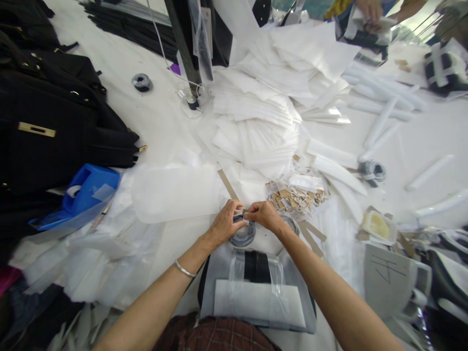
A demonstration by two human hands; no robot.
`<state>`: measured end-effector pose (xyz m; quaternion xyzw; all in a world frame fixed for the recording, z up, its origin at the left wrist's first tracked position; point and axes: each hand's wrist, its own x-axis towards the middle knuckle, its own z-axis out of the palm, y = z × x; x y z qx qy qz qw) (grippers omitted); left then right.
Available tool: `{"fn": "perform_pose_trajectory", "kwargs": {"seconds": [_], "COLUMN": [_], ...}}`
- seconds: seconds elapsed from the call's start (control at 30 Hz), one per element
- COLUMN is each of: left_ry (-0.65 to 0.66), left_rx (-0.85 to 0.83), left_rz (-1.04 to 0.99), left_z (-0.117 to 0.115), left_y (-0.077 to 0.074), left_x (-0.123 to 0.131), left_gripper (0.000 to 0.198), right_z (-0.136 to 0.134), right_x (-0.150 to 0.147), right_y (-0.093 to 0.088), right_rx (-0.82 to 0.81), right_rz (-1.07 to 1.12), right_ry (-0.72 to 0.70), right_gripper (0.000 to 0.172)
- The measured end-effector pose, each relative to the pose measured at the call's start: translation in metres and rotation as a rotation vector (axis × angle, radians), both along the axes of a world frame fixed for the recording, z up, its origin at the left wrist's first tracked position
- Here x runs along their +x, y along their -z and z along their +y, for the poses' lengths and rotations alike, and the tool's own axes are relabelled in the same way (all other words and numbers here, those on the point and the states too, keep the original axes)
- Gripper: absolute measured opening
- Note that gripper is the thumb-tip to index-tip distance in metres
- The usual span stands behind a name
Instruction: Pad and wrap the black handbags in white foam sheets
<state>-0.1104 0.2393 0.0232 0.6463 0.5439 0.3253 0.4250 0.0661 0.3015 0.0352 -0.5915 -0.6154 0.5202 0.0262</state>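
A grey coil [243,238], like a wound strap in shiny film, lies at the centre above a bag. My left hand [225,222] is closed on its upper left rim, with thumb and fingers pinching it. My right hand [265,214] is closed in a pinch at the coil's top, its fingertips almost touching the left ones. A small pale bit shows there, too small to name. Below my hands lies a grey-and-black bag [208,297] with a white foam sheet [258,300] and clear film over its front. Partly behind my right wrist is a clear ring [291,225].
White foam sheets [259,117] are heaped ahead, beside a dark post [185,44]. Tags [298,195] lie right of my hands. Black bags [54,112] and a blue tape dispenser [86,190] stand left. Similar coils [142,83] lie farther off. Another person's hands [371,9] work at the back right.
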Motion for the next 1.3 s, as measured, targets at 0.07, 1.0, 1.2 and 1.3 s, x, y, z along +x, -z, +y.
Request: {"fn": "perform_pose_trajectory", "kwargs": {"seconds": [0.07,1.0,1.2,1.3], "left_ry": [0.107,0.224,0.197,0.154], "left_rx": [0.077,0.348,0.299,0.222], "left_rz": [0.096,0.631,0.604,0.556], "left_z": [-0.007,-0.018,-0.018,-0.017], "left_y": [0.002,0.009,0.005,0.006], "left_x": [-0.003,0.006,0.007,0.007], "left_gripper": [0.040,0.025,0.018,0.019], "right_z": [0.001,0.007,-0.002,-0.002], "right_x": [-0.002,-0.003,0.005,0.011], "right_y": [0.000,0.008,0.016,0.015], "right_rx": [0.006,-0.095,-0.119,-0.160], "right_rz": [-0.002,-0.017,0.132,0.202], "right_ry": [0.003,0.087,0.137,0.125], "right_gripper": [0.019,0.016,0.017,0.021]}}
